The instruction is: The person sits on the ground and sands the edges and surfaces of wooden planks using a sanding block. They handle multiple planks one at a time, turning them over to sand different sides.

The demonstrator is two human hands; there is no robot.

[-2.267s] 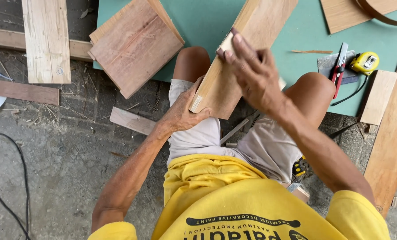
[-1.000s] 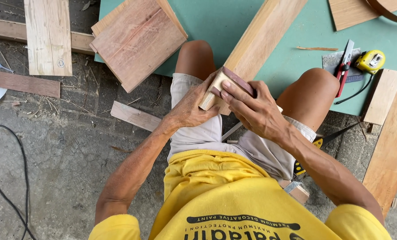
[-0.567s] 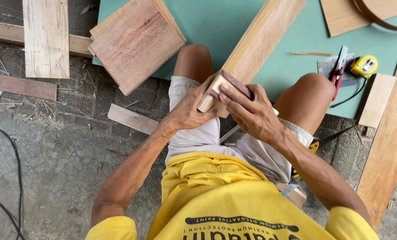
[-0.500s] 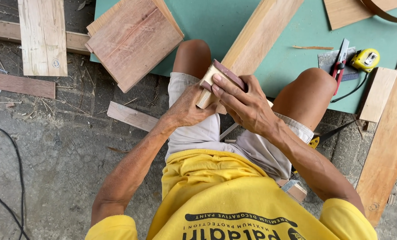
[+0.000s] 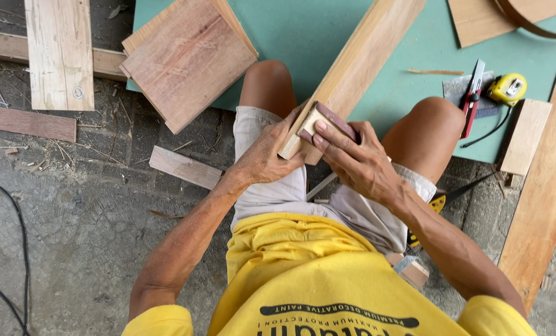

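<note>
A long wooden board (image 5: 359,59) runs from the top centre of the frame down to the person's lap in the middle, its near end resting between the bare knees. The left hand (image 5: 264,152) clasps that near end from the left edge, fingers wrapped on the wood to steady it. The right hand (image 5: 357,163) presses a small sanding block (image 5: 324,121), pale with a dark reddish abrasive face, against the board's end corner; the fingers lie flat over the block and close on it firmly.

The step in hand looks like sanding the board's near end or its edge. By my judgement the next stroke calls for even pressure along the edge, with the left hand holding the board from twisting, and the block kept square so the corner does not round over.

In the upper right of the frame, on the green sheet (image 5: 290,31), lie a yellow tape measure (image 5: 507,88) and, just beside it to the left, a red-handled utility knife (image 5: 471,99). A stack of reddish square panels (image 5: 188,59) sits in the upper left, overhanging the sheet's edge, and a pale plank (image 5: 59,53) lies further left on the concrete floor (image 5: 91,249). Another long plank (image 5: 548,186) runs down the right edge of the frame
</note>
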